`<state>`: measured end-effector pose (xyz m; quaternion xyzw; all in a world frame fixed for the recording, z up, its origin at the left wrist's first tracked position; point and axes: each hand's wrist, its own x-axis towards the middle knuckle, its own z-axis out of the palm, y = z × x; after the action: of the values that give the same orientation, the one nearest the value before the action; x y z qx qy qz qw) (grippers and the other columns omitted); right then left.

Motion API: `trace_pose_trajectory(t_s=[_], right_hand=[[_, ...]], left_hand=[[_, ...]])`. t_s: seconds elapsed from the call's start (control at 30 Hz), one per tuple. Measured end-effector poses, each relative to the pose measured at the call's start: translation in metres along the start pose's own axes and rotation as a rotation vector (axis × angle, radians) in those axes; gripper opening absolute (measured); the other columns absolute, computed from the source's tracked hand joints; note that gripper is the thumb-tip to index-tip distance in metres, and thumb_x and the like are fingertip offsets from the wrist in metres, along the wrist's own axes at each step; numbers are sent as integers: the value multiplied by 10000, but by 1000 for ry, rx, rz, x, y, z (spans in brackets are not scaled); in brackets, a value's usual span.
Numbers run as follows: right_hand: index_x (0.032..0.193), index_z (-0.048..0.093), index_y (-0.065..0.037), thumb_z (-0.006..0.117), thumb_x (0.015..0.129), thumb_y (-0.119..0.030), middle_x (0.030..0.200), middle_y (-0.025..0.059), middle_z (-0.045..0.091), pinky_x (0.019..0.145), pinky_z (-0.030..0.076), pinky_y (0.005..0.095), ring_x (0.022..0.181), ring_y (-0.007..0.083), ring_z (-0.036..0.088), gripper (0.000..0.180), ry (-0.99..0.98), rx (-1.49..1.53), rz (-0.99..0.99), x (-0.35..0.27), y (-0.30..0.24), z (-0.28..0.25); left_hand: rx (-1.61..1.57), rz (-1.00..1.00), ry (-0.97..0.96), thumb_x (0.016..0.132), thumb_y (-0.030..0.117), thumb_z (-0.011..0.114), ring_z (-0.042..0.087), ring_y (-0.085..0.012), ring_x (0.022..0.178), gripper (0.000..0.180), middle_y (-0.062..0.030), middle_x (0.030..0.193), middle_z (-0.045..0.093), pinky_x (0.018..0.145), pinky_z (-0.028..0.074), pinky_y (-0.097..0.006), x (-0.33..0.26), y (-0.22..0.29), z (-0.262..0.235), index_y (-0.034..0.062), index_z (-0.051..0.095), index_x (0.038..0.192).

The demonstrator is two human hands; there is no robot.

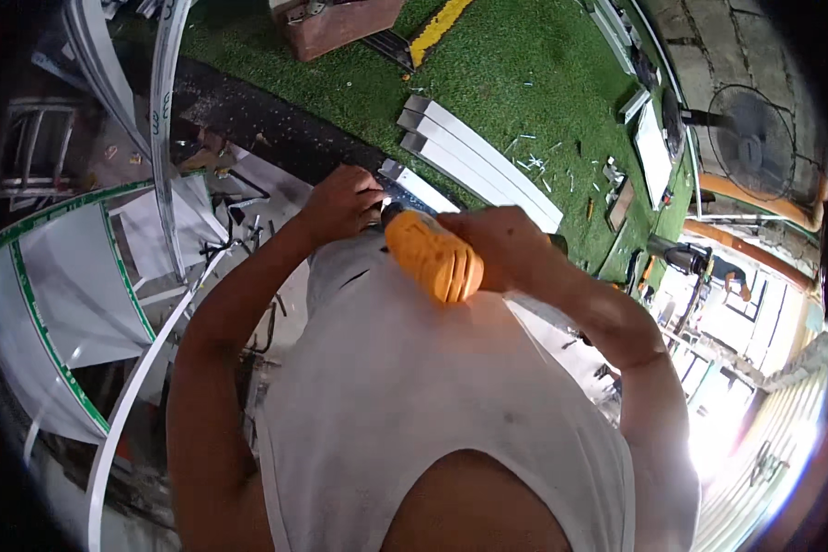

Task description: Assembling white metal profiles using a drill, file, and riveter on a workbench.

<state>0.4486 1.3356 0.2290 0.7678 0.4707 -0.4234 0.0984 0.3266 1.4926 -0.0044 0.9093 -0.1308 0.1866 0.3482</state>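
Note:
My right hand is closed round the grip of an orange power drill. The drill's dark chuck points away from me, with a small bright light at its front. Just left of that tip is my left hand, its fingers bent and pressed together. Whatever they hold, if anything, is too small to make out. A short white metal profile lies beyond the chuck on a dark strip edging the green turf. The drill's lower part is hidden behind my right hand.
Several white profiles lie side by side on the green turf, with small scraps around. A brown toolbox sits at the far edge. Long white strips and green-edged panels stand at left. A fan is far right.

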Motion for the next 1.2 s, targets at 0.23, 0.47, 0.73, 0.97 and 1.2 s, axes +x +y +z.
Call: trace_pose_trajectory(t_s=[0.23, 0.47, 0.73, 0.97, 1.2], right_hand=[[1134, 591, -52, 810, 637, -200, 929, 84, 672, 801, 500, 320, 836, 228, 645, 563, 214, 382, 78, -12, 37, 25], [1077, 622, -53, 753, 703, -151, 931, 87, 663, 729, 518, 333, 772, 243, 640, 409, 602, 401, -477, -45, 74, 92], [1179, 578, -75, 610, 836, -225, 999, 64, 650, 764, 509, 330, 836, 225, 628, 375, 634, 1198, -498, -101, 104, 149], [1199, 541, -54, 536, 879, -307, 1016, 70, 633, 779, 493, 343, 933, 241, 599, 408, 472, 1526, -571, -139, 134, 169], [1182, 546, -53, 589, 847, -354, 1059, 91, 625, 802, 503, 355, 996, 259, 583, 452, 635, 1425, -673, -170, 161, 208]], left_hand=[[-24, 57, -72, 717, 133, 639, 565, -204, 863, 171, -27, 898, 587, 759, 429, -337, 1, -7, -16, 104, 641, 886], [-182, -617, 539, 846, -19, 571, 623, -192, 842, 279, -95, 988, 660, 757, 490, -276, -15, 19, -104, -4, 623, 1119], [-554, -674, 462, 840, 18, 583, 583, -178, 894, 303, -94, 1055, 636, 800, 463, -276, 22, 98, -71, 3, 608, 1141], [-141, -23, 103, 693, 190, 766, 563, -219, 957, 451, -64, 1083, 621, 841, 449, -321, 120, 140, -108, 56, 647, 1107], [-352, 48, -87, 657, 287, 782, 558, -197, 941, 478, -38, 1067, 618, 833, 445, -316, 146, 153, -85, 64, 672, 1065]])
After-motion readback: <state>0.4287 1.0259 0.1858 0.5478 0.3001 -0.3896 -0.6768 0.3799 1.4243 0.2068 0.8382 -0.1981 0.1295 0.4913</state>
